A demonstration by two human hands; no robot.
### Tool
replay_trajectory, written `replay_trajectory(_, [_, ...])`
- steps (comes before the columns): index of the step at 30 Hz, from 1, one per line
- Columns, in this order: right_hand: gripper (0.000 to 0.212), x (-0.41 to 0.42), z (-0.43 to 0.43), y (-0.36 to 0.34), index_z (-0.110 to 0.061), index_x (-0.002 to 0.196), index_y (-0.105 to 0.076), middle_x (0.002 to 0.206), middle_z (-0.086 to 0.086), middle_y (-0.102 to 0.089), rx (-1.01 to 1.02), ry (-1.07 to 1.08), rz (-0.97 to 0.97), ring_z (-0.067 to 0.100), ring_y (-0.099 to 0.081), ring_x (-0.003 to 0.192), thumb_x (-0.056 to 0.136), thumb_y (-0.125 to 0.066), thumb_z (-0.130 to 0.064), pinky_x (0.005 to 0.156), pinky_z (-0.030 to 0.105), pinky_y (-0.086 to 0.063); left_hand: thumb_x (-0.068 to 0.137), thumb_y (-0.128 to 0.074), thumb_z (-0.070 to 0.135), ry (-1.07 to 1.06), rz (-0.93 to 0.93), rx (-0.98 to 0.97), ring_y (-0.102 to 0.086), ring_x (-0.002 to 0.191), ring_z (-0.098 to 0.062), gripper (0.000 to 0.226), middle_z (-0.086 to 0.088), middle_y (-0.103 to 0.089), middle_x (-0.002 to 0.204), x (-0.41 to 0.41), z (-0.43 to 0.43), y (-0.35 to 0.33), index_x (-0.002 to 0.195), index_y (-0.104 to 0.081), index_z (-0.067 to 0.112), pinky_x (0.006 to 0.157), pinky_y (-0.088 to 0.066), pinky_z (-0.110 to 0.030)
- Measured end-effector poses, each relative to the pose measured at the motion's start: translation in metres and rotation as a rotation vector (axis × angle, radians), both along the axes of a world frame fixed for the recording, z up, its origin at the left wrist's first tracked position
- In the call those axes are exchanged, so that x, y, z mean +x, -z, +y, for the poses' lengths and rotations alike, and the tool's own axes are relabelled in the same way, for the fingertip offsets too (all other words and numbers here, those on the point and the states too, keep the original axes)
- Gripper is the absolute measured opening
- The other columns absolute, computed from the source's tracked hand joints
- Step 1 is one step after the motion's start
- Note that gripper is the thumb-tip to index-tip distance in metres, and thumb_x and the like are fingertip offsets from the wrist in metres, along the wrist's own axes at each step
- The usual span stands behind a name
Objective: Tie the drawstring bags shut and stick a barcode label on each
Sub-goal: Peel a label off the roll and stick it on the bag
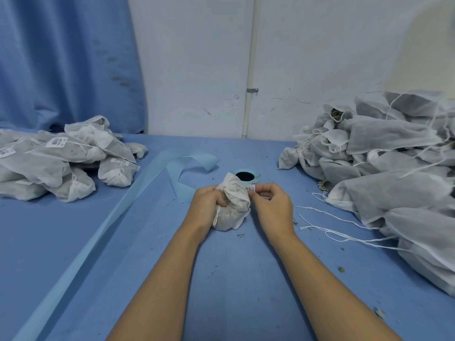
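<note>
A small white drawstring bag [232,207] sits on the blue table [221,279] in the middle. My left hand [205,205] grips its gathered neck from the left, with the cord hanging down beside it. My right hand [272,205] pinches a white barcode label [250,187] at the bag's upper right side. Just behind the bag stands the label roll [244,175], light blue with a dark core.
A pile of tied, labelled bags [66,158] lies at the left. At the right a large heap of open bags [394,173] trails loose cords toward the middle. A long strip of blue backing paper [103,217] runs from the roll to the front left edge.
</note>
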State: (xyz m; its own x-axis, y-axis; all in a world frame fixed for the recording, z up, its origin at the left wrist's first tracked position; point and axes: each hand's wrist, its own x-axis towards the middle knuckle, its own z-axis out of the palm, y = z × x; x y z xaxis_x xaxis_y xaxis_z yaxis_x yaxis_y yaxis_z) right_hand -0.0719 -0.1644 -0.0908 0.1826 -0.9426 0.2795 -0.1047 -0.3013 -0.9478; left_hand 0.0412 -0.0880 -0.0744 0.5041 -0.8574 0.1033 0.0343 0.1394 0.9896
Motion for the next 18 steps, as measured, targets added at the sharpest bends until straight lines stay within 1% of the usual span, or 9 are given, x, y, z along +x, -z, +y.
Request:
replay_trajectory(1, [0.012,0.000,0.001,0.000,-0.021,0.079,-0.061,0.079,-0.010,-0.064,0.006,-0.009,0.001,-0.015,-0.056,0.063,0.084,-0.071,-0.018,0.055,0.002,-0.039,0.073,-0.039,-0.015,-0.015,0.008,0.003,-0.050,0.043,-0.005,0.042,0.007,-0.052,0.047,0.000,0.000,0.000,0.046,-0.052,0.015,0.042,-0.037,-0.010])
replay_trajectory(4, [0.012,0.000,0.002,-0.001,-0.022,0.079,-0.057,0.079,-0.004,-0.065,0.042,-0.038,-0.007,0.001,-0.058,0.069,0.086,-0.066,-0.018,0.055,0.007,-0.039,0.068,-0.047,-0.005,-0.082,0.025,0.011,-0.044,0.049,-0.010,0.022,0.003,-0.046,0.052,0.000,0.000,-0.001,0.052,-0.044,0.011,0.045,-0.035,-0.016])
replay_trajectory(6, [0.012,0.000,0.002,-0.002,-0.022,0.079,-0.055,0.077,-0.005,-0.061,0.072,-0.037,-0.010,0.007,-0.055,0.070,0.088,-0.060,-0.017,0.056,0.012,-0.040,0.071,-0.046,-0.009,-0.144,0.037,0.016,-0.037,0.054,-0.014,0.024,0.000,-0.039,0.058,0.003,-0.001,0.000,0.058,-0.039,0.010,0.048,-0.030,-0.022])
replay_trajectory(7, [0.011,0.000,0.002,-0.003,-0.021,0.079,-0.054,0.078,-0.005,-0.060,0.092,-0.039,-0.020,0.010,-0.055,0.073,0.088,-0.057,-0.015,0.060,0.017,-0.042,0.073,-0.044,-0.011,-0.168,0.048,0.013,-0.036,0.056,-0.015,0.026,-0.001,-0.037,0.060,0.003,-0.001,0.001,0.059,-0.038,0.011,0.049,-0.029,-0.024])
replay_trajectory(10, [0.011,-0.001,0.004,-0.005,-0.019,0.080,-0.054,0.084,0.001,-0.061,0.141,-0.049,-0.088,0.018,-0.056,0.081,0.088,-0.055,-0.011,0.071,0.031,-0.045,0.076,-0.043,-0.010,-0.212,0.088,-0.012,-0.039,0.062,-0.017,0.020,-0.005,-0.041,0.068,0.003,-0.002,0.001,0.069,-0.045,0.008,0.053,-0.030,-0.025])
replay_trajectory(12, [0.014,-0.001,0.005,-0.008,-0.017,0.079,-0.053,0.089,0.006,-0.060,0.165,-0.074,-0.169,0.020,-0.057,0.085,0.088,-0.055,-0.007,0.076,0.036,-0.048,0.079,-0.043,-0.009,-0.227,0.113,-0.045,-0.047,0.066,-0.015,0.020,-0.003,-0.052,0.072,0.004,-0.002,0.001,0.073,-0.054,0.007,0.055,-0.037,-0.021])
replay_trajectory(14, [0.017,0.000,0.005,-0.011,-0.015,0.079,-0.053,0.095,0.009,-0.061,0.236,-0.147,-0.290,0.019,-0.060,0.086,0.089,-0.055,-0.001,0.073,0.030,-0.053,0.080,-0.044,-0.010,-0.224,0.168,-0.099,-0.057,0.070,-0.011,0.030,0.001,-0.063,0.077,0.005,-0.002,0.002,0.079,-0.063,0.014,0.060,-0.045,-0.018])
replay_trajectory(16, [0.018,0.000,0.007,-0.013,-0.012,0.081,-0.054,0.093,0.010,-0.063,0.324,-0.247,-0.394,0.017,-0.063,0.079,0.090,-0.053,0.003,0.063,0.021,-0.056,0.081,-0.047,-0.010,-0.214,0.220,-0.148,-0.061,0.072,-0.011,0.034,0.002,-0.067,0.080,0.007,-0.003,0.002,0.084,-0.066,0.018,0.066,-0.048,-0.020])
replay_trajectory(18, [0.019,0.001,0.008,-0.014,-0.012,0.082,-0.055,0.088,0.007,-0.065,0.363,-0.317,-0.438,0.015,-0.063,0.074,0.090,-0.053,0.005,0.061,0.021,-0.054,0.082,-0.050,-0.010,-0.210,0.243,-0.174,-0.064,0.074,-0.012,0.034,0.003,-0.069,0.081,0.008,-0.003,0.002,0.086,-0.067,0.020,0.071,-0.051,-0.025])
